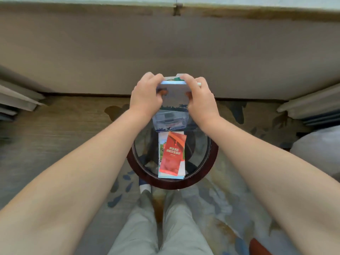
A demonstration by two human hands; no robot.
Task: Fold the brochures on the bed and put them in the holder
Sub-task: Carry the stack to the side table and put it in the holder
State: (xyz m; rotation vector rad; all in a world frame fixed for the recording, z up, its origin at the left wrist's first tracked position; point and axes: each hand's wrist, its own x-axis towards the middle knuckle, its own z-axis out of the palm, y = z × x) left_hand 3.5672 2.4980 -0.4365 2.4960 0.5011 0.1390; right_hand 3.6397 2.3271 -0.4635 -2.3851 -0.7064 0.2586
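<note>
Two hands hold one brochure (pixel 174 93) between them, up over the far side of the table (pixel 166 183). The left hand (pixel 145 96) grips its left edge and the right hand (pixel 200 100) grips its right edge. On both hands the fingers curl over the top and the thumbs press on the near face. The brochure is pale blue with dark trees along the bottom. It stands nearly upright.

Just under it is the clear holder (pixel 170 121). The brochure's bottom edge meets the holder's top. I cannot tell if it is inside yet.

Nearer to the person, a pile (pixel 161 150) of more brochures lies flat on the glass, just beside the holder. A red one (pixel 173 155) is on top, a bit tilted.

The table is round with a dark red rim. A carpet (pixel 217 203) with blue and brown marks is under it. The person's knees (pixel 165 229) in pale trousers are at the bottom.
</note>
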